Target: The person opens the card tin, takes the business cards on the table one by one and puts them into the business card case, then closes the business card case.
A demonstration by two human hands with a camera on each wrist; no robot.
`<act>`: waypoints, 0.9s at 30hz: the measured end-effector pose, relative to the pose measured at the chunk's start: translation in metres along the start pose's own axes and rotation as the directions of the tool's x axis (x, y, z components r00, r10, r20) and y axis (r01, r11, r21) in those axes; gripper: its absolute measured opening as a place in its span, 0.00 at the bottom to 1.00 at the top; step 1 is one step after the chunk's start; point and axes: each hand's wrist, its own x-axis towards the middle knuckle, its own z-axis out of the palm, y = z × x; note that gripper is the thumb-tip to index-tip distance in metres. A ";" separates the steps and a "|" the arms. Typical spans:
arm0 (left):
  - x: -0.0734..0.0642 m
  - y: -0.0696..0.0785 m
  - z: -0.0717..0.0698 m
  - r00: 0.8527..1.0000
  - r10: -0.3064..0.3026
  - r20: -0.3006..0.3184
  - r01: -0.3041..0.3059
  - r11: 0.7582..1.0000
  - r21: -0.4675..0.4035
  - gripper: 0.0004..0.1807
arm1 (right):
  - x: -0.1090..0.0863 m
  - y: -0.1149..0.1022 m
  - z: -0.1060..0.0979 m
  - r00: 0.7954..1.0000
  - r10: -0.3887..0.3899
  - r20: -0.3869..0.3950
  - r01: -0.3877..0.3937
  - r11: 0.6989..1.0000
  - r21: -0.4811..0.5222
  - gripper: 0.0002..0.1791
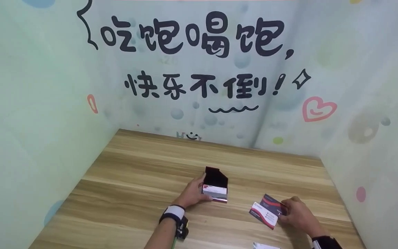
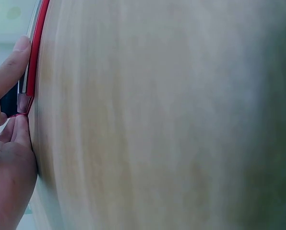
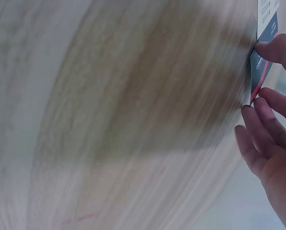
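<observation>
My left hand (image 1: 190,194) grips a business card case (image 1: 216,177) that lies with its dark flap folded open on the table. A white and grey business card (image 1: 215,192) shows in the front part of the case. In the left wrist view the case's red edge (image 2: 37,57) stands by the thumb. My right hand (image 1: 300,215) pinches the right end of a dark business card (image 1: 271,204) with a red stripe. A white business card (image 1: 263,215) with red and dark bands overlaps it. In the right wrist view, the thumb lies on the dark card (image 3: 261,69).
Another light card (image 1: 265,246) is cut off by the bottom edge of the head view. The wood-grain table (image 1: 143,166) meets printed curtain walls (image 1: 171,114) at the back and both sides. Straps circle both wrists.
</observation>
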 end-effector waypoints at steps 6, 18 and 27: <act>0.001 -0.004 0.000 1.000 0.005 -0.021 -0.003 0.997 0.074 0.56 | -0.001 -0.005 0.001 0.998 -0.059 -0.024 0.056 0.992 -0.112 0.26; -0.001 -0.001 -0.001 0.999 0.047 -0.009 -0.047 0.999 0.012 0.56 | 0.003 -0.012 0.000 0.989 -0.122 -0.080 0.104 0.975 -0.195 0.25; 0.000 0.001 0.001 0.999 -0.012 -0.042 0.017 0.992 0.127 0.57 | 0.018 -0.032 -0.002 0.976 -0.191 -0.109 0.161 0.958 -0.239 0.27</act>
